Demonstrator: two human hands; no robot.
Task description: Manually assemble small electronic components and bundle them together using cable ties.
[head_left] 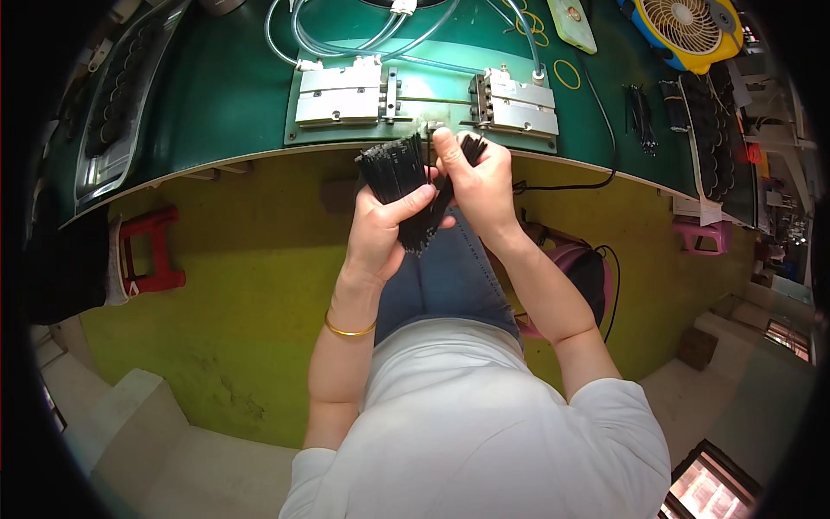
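My left hand [378, 229] is closed around a thick bundle of short black wires [393, 177], its thumb lying across them. Pale tips show along the bundle's upper end. Close beside it, my right hand [487, 192] grips a smaller bunch of black wires [471, 149], thumb raised along the side. Both hands are at the bench's front edge, nearly touching. Just beyond them sits a fixture with a silver pneumatic block [340, 97] on the left and another silver block [521, 104] on the right, both on a light green base plate [424, 111].
Clear air hoses [372, 48] loop behind the fixture. On the green bench lie a yellow rubber band [566, 74], loose black wires [640, 121] and a yellow-and-blue fan [683, 26]. A tray of black coils [121, 95] is at left. A red stool [154, 251] and pink stool [702, 235] stand below.
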